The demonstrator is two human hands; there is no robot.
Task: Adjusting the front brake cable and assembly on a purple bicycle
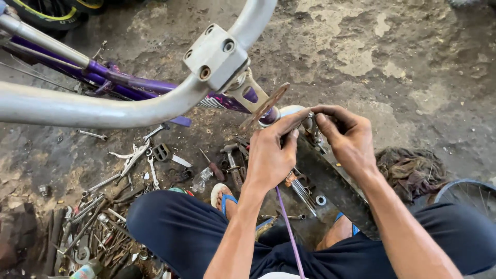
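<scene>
Left hand [268, 155] and right hand [349, 139] pinch what seems a small fitting [309, 123]; slipping, it could vanish among tools [103, 206] at eight o'clock.

The hands [310, 142] hide the small part they pinch.

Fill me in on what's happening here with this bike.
A person sits low on a stained concrete floor beside a purple bicycle frame with a silver handlebar. The left hand and right hand both pinch a small metal fitting atop a dark tyre. Hand tools lie scattered on the ground.
</scene>
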